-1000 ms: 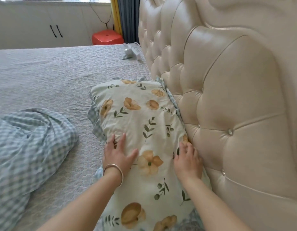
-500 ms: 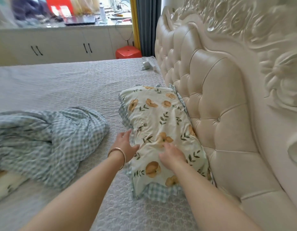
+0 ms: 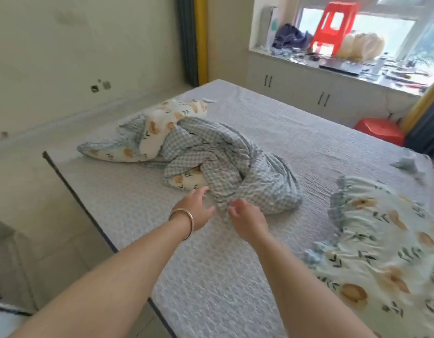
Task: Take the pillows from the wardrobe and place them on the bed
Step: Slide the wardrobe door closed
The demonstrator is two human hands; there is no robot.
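A floral pillow point(image 3: 381, 252) with a blue checked frill lies on the grey bed point(image 3: 211, 276) at the right edge of the view. A crumpled blue checked and floral quilt point(image 3: 225, 167) is heaped in the middle of the bed. My left hand point(image 3: 195, 209), with a gold bangle on the wrist, hovers open just in front of the quilt's near edge. Beside it my right hand point(image 3: 245, 219) pinches that checked edge between its fingertips. No wardrobe is in view.
The bed's left edge point(image 3: 72, 191) drops to a tiled floor. Beyond the bed stands a white cabinet point(image 3: 308, 86) under a cluttered window sill with a red stool point(image 3: 333, 23) on it. Another red stool point(image 3: 379, 132) stands on the floor at the far right.
My view has swung left from the headboard to the middle of the bed. Both hands have left the floral pillow and reached the crumpled quilt, the right one pinching its edge.
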